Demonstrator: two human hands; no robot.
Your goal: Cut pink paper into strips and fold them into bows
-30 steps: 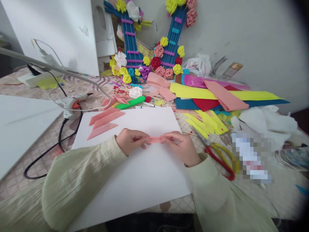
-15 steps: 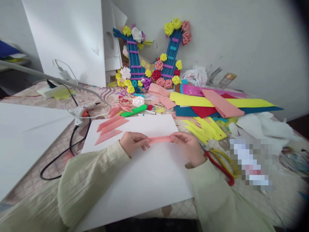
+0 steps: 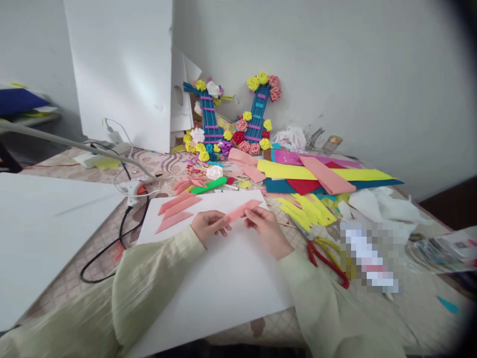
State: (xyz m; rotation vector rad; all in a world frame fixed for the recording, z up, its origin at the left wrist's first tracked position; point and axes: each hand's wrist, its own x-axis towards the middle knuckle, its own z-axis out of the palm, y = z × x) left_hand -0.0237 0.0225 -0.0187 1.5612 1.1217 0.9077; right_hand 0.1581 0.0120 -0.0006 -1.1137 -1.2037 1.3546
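A folded pink paper strip (image 3: 243, 210) is pinched between my left hand (image 3: 209, 225) and my right hand (image 3: 265, 229), just above a large white sheet (image 3: 223, 273). The strip slants up to the right, its free end sticking out past my right fingers. Both hands are closed on it. Three more folded pink strips (image 3: 178, 208) lie on the sheet's far left corner, a short way from my left hand.
Red-handled scissors (image 3: 325, 254) lie right of my right hand, beside cut yellow strips (image 3: 305, 209). Coloured paper sheets (image 3: 320, 174) and two blue flower-decorated pieces (image 3: 231, 124) stand behind. A glue gun (image 3: 134, 189) with black cable lies left, beside a white board (image 3: 40, 223).
My view has tilted up, showing more wall. The pink strip was level between my hands; its right end now points up and my right hand grips nearer its middle.
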